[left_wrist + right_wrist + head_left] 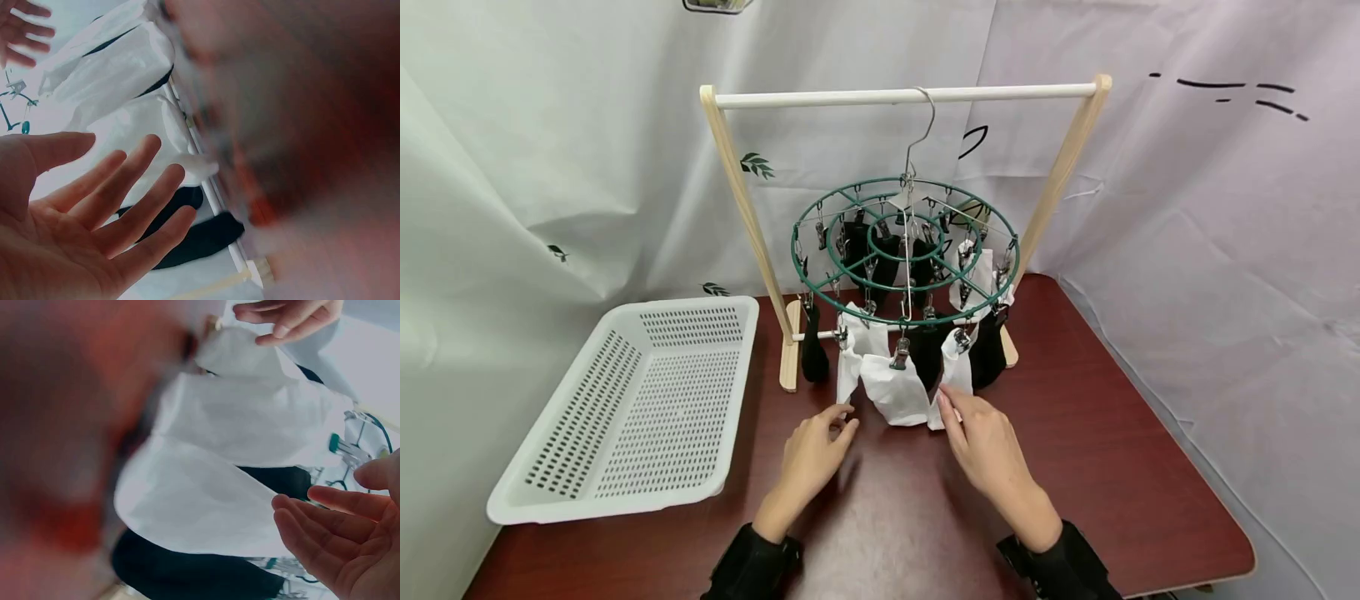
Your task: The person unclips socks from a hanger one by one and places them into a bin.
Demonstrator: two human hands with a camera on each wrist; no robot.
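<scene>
A white sock [895,396] is clipped, presumably to dangle, between left hand [809,456] and right hand [989,446] (fingers loosely extended, nothing gripped).

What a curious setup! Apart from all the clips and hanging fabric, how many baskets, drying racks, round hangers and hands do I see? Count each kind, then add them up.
White plastic baskets: 1
Wooden drying racks: 1
Green round clip hangers: 1
Hands: 2, left hand and right hand
Total: 5
</scene>
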